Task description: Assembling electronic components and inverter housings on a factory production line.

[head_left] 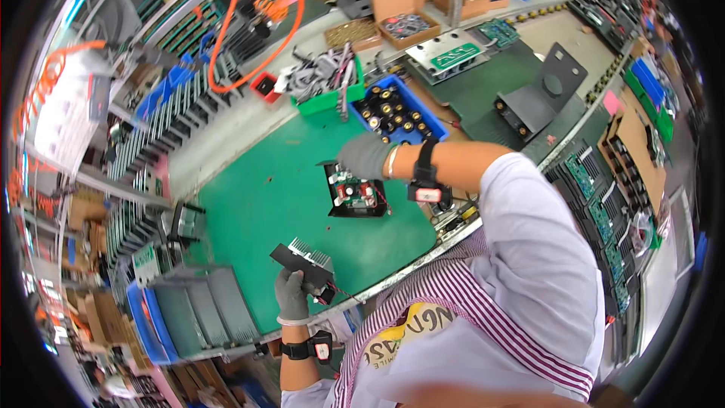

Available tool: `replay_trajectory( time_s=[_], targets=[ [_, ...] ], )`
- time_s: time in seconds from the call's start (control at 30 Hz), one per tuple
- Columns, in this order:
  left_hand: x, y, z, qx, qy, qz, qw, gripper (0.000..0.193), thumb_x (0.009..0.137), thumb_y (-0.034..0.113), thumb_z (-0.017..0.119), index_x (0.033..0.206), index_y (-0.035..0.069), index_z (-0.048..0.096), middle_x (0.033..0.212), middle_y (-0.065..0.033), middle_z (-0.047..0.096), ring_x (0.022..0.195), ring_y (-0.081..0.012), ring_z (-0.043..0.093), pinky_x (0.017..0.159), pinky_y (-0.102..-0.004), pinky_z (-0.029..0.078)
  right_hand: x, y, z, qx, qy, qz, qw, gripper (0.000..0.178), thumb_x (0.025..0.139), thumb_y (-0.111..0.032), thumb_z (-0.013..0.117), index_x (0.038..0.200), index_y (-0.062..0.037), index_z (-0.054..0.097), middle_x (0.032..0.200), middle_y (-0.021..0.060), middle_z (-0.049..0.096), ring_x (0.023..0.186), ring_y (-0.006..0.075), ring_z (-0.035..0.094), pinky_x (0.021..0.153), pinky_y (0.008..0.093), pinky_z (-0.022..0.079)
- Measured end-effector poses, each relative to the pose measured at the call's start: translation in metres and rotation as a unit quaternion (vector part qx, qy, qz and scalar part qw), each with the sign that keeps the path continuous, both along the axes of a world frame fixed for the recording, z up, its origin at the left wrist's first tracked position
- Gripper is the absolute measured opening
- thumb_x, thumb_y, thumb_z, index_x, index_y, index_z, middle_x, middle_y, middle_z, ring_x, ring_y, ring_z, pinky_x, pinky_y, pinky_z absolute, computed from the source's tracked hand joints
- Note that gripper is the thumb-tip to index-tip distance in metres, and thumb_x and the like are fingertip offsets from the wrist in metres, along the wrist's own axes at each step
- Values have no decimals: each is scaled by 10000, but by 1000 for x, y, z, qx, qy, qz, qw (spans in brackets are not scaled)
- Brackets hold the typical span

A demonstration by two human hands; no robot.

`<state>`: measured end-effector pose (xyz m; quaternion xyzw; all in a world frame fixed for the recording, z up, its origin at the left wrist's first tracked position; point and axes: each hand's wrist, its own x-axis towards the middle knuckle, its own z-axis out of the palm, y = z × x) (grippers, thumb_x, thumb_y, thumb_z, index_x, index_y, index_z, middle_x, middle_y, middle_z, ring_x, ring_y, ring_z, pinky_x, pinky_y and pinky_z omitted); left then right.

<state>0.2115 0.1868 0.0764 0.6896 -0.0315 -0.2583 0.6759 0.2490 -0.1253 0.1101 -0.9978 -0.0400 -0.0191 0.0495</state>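
Note:
My left hand (292,295), in a grey glove, is closed around a black panel with a silver finned heat sink (311,258), held tilted above the near edge of the green mat. Thin wires trail from the panel's lower end. My right hand (364,156), also gloved, is at the far side of an open black housing (362,211) lying on the mat. Inside that housing sits a circuit board (352,194) with red and silver parts. The right fingers look curled together; what they hold, if anything, is hidden.
Beyond my right hand stand a blue bin (440,130) of black round parts and a green bin (310,106) of grey cables. Metal fins line a rack (143,143) at left, above a grey tray (200,310). A bent black bracket (532,102) lies right; an orange air hose (214,53) hangs overhead.

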Motion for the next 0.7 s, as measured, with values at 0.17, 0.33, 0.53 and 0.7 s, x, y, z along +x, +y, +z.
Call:
replay_trajectory(
  time_s=[0.17,0.33,0.53,0.7],
  targets=[
    [29,-102,35,-9,-30,-103,994,255,762,174,475,870,-54,511,624,-77,557,431,-127,509,386,-211,419,-41,-146,71,-50,10,-132,990,153,710,-180,555,788,-87,649,753,129,627,745,294,612,639,395,477],
    [59,-256,61,28,-11,-222,975,249,769,196,481,832,-44,503,605,-73,530,408,-142,500,360,-236,388,-79,-301,125,-81,15,-333,939,198,734,-166,509,848,-57,629,865,144,620,838,293,600,719,368,479],
    [76,-451,76,63,0,-262,963,156,772,138,479,745,-15,479,553,-81,489,392,-181,506,359,-285,450,-92,-461,88,-18,-36,-426,904,211,744,-144,502,867,-28,627,888,176,613,835,308,602,704,394,482],
    [88,-582,72,145,-40,-247,957,146,765,109,480,785,-32,514,577,-96,529,403,-196,525,363,-306,472,-73,-541,39,82,16,-438,895,222,730,-136,537,903,-32,631,940,173,609,875,312,595,731,397,479]
  ],
)
